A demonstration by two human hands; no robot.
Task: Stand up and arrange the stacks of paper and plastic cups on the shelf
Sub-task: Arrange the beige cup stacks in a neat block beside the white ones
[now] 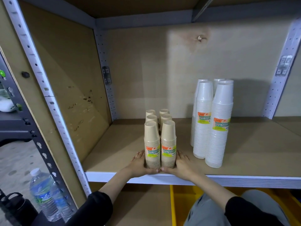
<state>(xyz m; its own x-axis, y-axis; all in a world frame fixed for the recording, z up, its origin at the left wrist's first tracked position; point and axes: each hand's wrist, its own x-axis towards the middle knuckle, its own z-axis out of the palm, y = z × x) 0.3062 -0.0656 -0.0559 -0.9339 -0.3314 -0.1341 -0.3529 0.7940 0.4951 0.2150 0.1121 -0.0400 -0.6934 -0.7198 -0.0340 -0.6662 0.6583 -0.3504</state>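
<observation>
Six stacks: the brown paper cups (160, 137) stand upside down in two rows of three, packed tight, near the front of the shelf (228, 178).
Four stacks: the white plastic cups (211, 121) stand taller, to the right of the brown ones, with a gap between the two groups.
Labels: the two front brown stacks and two front white stacks each have a bright sticker that says disposable tableware.
Left hand: the left hand (140, 163) lies flat and open against the left side of the brown group, down low, fingers pointing to the back.
Right hand: the right hand (181, 163) lies flat and open against the right side of the same group; the two thumbs almost meet in front of the cups.
Edge: the front brown stacks sit just behind the shelf's white front lip.
Open room: lots of bare shelf lies to the left of the brown cups, behind both groups, and to the right of the white cups.
Outside: one water bottle (44, 194) and one dark flask (17, 207) stand low at the left, beyond the shelf post.
</observation>
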